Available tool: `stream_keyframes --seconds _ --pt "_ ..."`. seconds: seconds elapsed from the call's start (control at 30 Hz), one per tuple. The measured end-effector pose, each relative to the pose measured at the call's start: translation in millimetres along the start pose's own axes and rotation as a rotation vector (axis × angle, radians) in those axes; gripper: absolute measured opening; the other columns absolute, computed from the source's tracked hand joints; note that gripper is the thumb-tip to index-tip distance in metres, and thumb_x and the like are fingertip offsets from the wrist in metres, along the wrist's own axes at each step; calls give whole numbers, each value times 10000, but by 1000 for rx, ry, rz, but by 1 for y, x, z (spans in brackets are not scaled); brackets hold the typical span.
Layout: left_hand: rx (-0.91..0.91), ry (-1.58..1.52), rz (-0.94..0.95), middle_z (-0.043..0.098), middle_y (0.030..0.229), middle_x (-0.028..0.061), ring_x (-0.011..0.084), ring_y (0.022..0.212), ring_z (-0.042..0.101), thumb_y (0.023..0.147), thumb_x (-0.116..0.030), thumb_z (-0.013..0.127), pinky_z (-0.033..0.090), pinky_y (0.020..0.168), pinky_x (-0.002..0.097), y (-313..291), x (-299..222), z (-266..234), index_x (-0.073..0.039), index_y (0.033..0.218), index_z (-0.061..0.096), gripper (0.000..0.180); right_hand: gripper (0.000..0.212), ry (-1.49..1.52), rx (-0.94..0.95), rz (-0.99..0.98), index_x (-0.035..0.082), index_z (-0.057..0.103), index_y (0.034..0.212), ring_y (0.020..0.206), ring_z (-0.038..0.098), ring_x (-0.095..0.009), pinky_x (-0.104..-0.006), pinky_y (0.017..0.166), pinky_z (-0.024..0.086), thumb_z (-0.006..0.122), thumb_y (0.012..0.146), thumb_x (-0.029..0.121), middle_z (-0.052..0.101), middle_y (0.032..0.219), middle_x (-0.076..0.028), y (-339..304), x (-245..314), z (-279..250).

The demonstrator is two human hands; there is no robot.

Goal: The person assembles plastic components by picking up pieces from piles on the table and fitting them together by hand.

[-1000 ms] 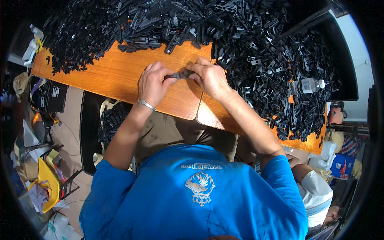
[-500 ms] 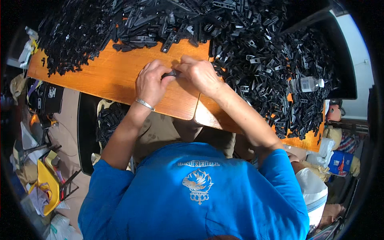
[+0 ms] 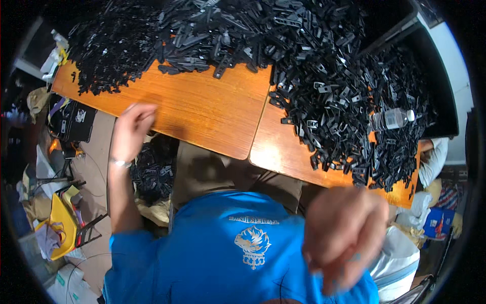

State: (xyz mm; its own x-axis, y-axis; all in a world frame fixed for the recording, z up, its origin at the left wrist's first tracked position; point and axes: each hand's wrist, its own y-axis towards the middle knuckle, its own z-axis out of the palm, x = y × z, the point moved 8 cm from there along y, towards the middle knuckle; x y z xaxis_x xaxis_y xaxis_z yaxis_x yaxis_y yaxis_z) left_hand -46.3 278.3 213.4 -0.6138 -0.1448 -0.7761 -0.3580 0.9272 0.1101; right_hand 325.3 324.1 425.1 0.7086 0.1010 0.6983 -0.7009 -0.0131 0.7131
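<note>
My left hand (image 3: 132, 130) is at the table's near left edge, beside and above a container of black plastic pieces (image 3: 152, 169). Its fingers are curled in; whatever they may hold is hidden. A band circles that wrist. Raised off the table, my right hand (image 3: 347, 233) is in front of my right shoulder, large and smeared by motion, so its fingers and anything in them cannot be made out. Slim black plastic clip-like parts (image 3: 202, 38) lie heaped along the far side of the orange-brown wooden table (image 3: 207, 109).
A smaller-part black heap (image 3: 114, 55) covers the far left, another heap (image 3: 344, 96) the right. A clear plastic bottle (image 3: 392, 119) lies on the right heap. A yellow chair (image 3: 63, 223) stands on the floor at left. Another person's sleeve (image 3: 435, 159) shows at right.
My hands have parted from the small dark piece they both held over the table. The left moved left to the table edge; the right came back and up towards my shoulder.
</note>
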Motion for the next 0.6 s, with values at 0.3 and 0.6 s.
stream_keyframes --seconds 0.3,0.6 --pt "-220 244 286 677 1175 183 402 1137 673 860 -85 871 578 963 468 102 -78 154 -36 1288 691 467 238 143 -308 -50 4 823 1120 609 715 -250 -328 511 539 681 1067 188 771 925 -197 18 4 31" --pt "-264 212 98 715 1039 140 357 906 728 926 -112 828 599 815 453 121 -50 161 -24 1170 726 279 468 241 -85 -50 -13 823 1147 665 728 -284 -335 537 535 509 1173 334 763 974 -224 22 -6 30"
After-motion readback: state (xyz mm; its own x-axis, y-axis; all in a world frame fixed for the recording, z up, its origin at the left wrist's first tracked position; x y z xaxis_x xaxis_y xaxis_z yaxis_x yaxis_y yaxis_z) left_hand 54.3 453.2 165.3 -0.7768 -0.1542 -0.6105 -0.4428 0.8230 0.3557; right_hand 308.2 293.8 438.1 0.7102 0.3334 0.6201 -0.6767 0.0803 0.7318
